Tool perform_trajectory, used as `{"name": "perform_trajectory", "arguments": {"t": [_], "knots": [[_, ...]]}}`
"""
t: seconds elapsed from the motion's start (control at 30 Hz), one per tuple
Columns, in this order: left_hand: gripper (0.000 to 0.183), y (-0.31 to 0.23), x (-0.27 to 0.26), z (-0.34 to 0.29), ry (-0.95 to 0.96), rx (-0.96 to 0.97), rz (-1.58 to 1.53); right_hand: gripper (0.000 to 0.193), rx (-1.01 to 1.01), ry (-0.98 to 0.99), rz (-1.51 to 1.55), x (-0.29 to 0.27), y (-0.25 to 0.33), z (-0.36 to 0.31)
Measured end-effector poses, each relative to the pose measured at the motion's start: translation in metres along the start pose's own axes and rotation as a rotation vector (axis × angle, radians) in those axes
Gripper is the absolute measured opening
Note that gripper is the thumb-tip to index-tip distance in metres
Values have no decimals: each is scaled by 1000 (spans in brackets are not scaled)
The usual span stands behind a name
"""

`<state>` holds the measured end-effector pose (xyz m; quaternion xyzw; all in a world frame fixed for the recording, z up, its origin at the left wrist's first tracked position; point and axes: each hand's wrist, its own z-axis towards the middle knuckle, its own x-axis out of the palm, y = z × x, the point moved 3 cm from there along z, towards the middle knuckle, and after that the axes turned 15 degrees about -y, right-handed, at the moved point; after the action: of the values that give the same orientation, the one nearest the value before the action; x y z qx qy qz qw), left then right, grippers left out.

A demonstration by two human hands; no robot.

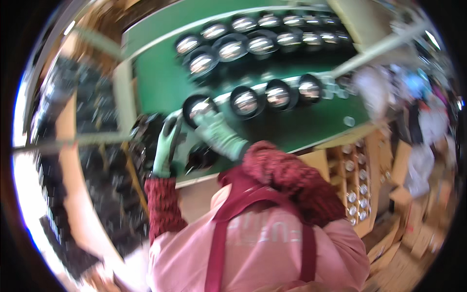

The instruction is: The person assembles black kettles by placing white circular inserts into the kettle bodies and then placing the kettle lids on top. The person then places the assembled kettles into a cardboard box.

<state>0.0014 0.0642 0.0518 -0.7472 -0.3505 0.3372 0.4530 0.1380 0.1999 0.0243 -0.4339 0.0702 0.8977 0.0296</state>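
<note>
Both my hands wear pale green gloves. My right hand (219, 134) is at a black round bowl-shaped piece (187, 114) with a shiny silver centre; its fingers lie over the near rim and the silver face. Just left of that piece is my left hand (168, 146), fingers pointing up and thumb apart, with nothing visible in it. Motion blur hides whether its fingertips touch the rim. Similar pieces stand to the right in the same row, including one black piece (235, 104). Below my hands lies a dark glossy object (202, 156), too blurred to name.
Two more rows of silver-centred pieces (231, 48) line the far side of the green table (155, 73). Small clear cups (331, 90) sit at the right. Stacked dark parts (104, 175) fill the left. A compartmented wooden box (352, 180) and cardboard (423, 233) are at the right.
</note>
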Motion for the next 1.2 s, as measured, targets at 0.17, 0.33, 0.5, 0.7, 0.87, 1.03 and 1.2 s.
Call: {"name": "perform_trajectory", "arguments": {"t": [0.17,0.33,0.5,0.7,0.87,1.03,1.2], "knots": [[65,75,58,26,180,96,-198,32,101,344,-57,10,-7,-12],[75,98,67,58,93,-69,-105,27,227,-142,488,-69,-46,-88],[73,100,51,68,-276,748,694,27,1005,-255,321,-171,-97,-230],[59,-18,121,-31,-176,996,614,23,1589,-819,-475,-229,-89,-546],[45,-31,173,-84,205,975,296,33,1798,-755,-1025,-311,-26,-648],[44,-58,220,-123,531,1031,398,64,2102,-116,-1122,-332,-1,-707],[45,-67,260,-159,721,1044,429,63,2309,293,-974,-327,-23,-754]]}}
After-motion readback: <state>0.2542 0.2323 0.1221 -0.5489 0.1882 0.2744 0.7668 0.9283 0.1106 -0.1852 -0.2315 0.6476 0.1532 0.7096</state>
